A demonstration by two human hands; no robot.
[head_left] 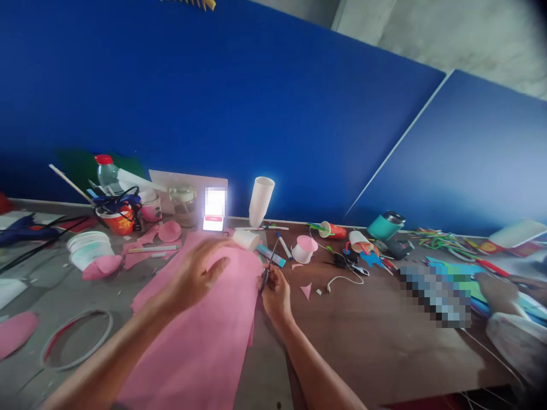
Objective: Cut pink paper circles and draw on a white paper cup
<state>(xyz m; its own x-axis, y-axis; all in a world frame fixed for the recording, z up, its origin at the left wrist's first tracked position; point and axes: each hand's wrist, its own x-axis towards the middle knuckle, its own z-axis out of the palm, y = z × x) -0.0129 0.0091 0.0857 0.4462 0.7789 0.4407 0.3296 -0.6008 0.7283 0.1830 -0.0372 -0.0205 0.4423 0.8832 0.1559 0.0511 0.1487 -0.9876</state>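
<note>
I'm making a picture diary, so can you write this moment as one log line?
left hand: over pink paper | right hand: holding scissors beside paper's right edge | behind paper: lit phone, upright

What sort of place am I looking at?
Probably a shared craft table, perhaps in a classroom or workshop: there is a large pink sheet, scissors in the wearer's right hand, and another person's hand at the far right.

grey-brown tabletop point(367, 341) | on it: pink paper sheet point(205, 341) | grey ring point(110, 327) | white-and-pink cup point(303, 250) | teal tumbler point(383, 226)
</note>
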